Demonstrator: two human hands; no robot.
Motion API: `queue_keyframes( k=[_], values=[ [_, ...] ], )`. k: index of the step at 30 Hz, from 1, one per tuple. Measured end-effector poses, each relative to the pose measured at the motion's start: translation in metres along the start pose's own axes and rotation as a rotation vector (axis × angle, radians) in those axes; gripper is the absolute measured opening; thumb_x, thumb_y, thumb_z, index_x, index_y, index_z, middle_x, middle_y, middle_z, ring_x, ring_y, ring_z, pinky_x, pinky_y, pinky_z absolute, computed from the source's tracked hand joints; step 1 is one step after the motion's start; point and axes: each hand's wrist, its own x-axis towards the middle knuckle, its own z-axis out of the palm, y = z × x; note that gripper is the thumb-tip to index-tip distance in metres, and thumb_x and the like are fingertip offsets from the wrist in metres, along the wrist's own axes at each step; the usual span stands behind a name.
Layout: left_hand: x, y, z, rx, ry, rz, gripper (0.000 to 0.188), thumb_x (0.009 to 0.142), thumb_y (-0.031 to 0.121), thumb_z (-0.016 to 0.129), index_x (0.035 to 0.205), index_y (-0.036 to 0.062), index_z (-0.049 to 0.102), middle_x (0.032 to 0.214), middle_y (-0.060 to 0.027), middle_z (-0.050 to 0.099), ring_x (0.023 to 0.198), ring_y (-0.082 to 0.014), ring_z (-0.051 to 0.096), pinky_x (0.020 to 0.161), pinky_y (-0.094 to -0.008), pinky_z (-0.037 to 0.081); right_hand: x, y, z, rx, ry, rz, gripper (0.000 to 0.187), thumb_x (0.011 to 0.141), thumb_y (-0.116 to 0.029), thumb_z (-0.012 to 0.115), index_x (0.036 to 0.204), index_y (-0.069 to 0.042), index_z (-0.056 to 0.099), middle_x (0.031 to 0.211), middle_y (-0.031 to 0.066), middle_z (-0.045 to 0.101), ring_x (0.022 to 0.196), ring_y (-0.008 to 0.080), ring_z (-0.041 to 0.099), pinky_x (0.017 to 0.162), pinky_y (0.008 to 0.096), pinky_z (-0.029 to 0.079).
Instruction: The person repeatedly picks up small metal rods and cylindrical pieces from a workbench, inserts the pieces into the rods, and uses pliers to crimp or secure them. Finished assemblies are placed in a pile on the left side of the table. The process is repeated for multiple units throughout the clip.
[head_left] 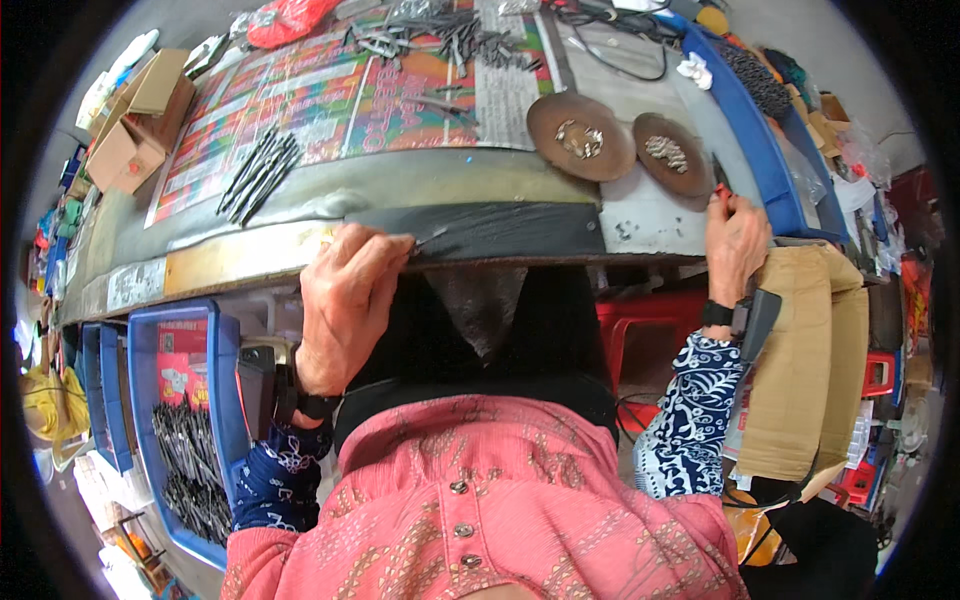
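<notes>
My left hand (350,300) is closed in a pinch at the table's front edge. From its fingertips a thin dark piece (432,240) points right over a black strip (530,228) along the edge; its kind is too small to tell. My right hand (738,240) is closed round a small tool with a red handle (722,190), at the right end of the table. Just beyond that hand are two shallow brown dishes (545,115) holding small silvery parts. Farther left, several slim black rods (260,175) lie side by side.
More dark rods and pieces (460,40) lie heaped at the back. A long blue tray (770,165) flanks the table's right side, above a cardboard box (800,370). At lower left, a blue bin (220,340) holds many black rods. A red stool (640,310) stands underneath.
</notes>
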Motion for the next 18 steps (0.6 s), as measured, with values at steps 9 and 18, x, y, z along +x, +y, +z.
queue_keyframes(
  k=[9,18],
  values=[
    [0.014,0.000,0.018,0.130,-0.065,0.164,0.020,0.067,-0.005,0.058,0.085,0.0043,0.057,0.078,-0.0121,0.051,0.076,-0.0324,0.053,0.068,-0.0411,0.045,-0.016,-0.018,-0.003,0.001,0.138,0.056,0.031,0.083,-0.033,0.066,0.108,-0.014,0.067,0.117,0.0103,0.056,0.111,0.0329,0.049,0.084,0.0529,0.042],
    [0.048,0.018,0.067,0.130,-0.070,0.215,0.012,0.072,0.003,0.055,0.083,0.0053,0.053,0.077,-0.0143,0.051,0.080,-0.0334,0.053,0.074,-0.0410,0.044,-0.019,-0.057,-0.020,0.283,0.323,-0.125,0.022,0.077,-0.023,0.073,0.098,-0.016,0.069,0.109,0.0053,0.056,0.106,0.0306,0.051,0.078,0.0484,0.044]
  ],
)
